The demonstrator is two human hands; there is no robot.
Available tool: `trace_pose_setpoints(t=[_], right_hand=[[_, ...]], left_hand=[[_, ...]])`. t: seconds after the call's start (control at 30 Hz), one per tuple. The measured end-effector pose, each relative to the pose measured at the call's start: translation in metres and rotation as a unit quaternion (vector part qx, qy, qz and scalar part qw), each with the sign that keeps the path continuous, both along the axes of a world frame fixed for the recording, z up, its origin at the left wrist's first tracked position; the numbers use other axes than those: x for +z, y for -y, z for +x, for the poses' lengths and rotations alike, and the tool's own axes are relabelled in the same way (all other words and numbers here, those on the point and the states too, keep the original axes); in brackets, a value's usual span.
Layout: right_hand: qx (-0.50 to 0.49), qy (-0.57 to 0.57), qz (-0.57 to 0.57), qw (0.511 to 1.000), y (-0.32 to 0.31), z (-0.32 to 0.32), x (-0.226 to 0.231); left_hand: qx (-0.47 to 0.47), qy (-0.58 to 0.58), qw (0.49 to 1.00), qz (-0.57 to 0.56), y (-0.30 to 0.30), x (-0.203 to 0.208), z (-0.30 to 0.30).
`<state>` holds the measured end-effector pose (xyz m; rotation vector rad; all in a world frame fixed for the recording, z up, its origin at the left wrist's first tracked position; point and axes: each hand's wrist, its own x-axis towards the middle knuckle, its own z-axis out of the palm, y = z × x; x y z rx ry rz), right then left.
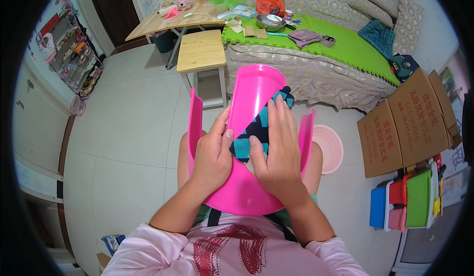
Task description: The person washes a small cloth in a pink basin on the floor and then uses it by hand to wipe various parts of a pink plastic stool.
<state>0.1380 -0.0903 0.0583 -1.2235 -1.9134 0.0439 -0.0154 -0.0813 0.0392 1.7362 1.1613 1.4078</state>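
Note:
A bright pink plastic shell [256, 197], like a small chair seat with a tall back and two side walls, rests across my lap. A dark navy cloth with teal patches [244, 150] lies slantwise inside it. My right hand [277, 150] is flat on the cloth, its fingers straight and close together and its thumb apart. A pale bit shows beside the right palm, too covered to name. My left hand [212, 152] rests on the shell at the cloth's lower left corner. Its fingers point up and the thumb stands beside them; its palm is hidden.
A pale pink basin [328, 149] stands on the floor by my right knee. Cardboard boxes [402, 123] and colourful bins [407, 197] are farther right. Ahead are a wooden stool [201, 51], a table [182, 17] and a bed with a green mat [316, 49] and scattered items.

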Motion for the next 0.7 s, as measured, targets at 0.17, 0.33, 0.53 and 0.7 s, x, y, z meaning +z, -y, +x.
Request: trace_pose_setpoints(t=[0.17, 0.33, 0.53, 0.7], right_hand=[[0.004, -0.018, 0.001, 1.0, -0.002, 0.0, 0.001], [0.005, -0.002, -0.003, 1.0, -0.016, 0.0, 0.002], [0.009, 0.024, 0.001, 1.0, -0.029, 0.0, 0.004], [0.016, 0.048, -0.001, 0.999, -0.033, -0.002, 0.006]], left_hand=[[0.006, -0.033, 0.999, -0.041, 0.003, 0.008, 0.0], [0.005, -0.036, 0.999, -0.003, 0.001, 0.006, -0.001], [-0.001, -0.023, 1.0, 0.007, 0.004, 0.006, -0.002], [0.004, -0.042, 0.999, 0.001, 0.006, 0.011, -0.002]])
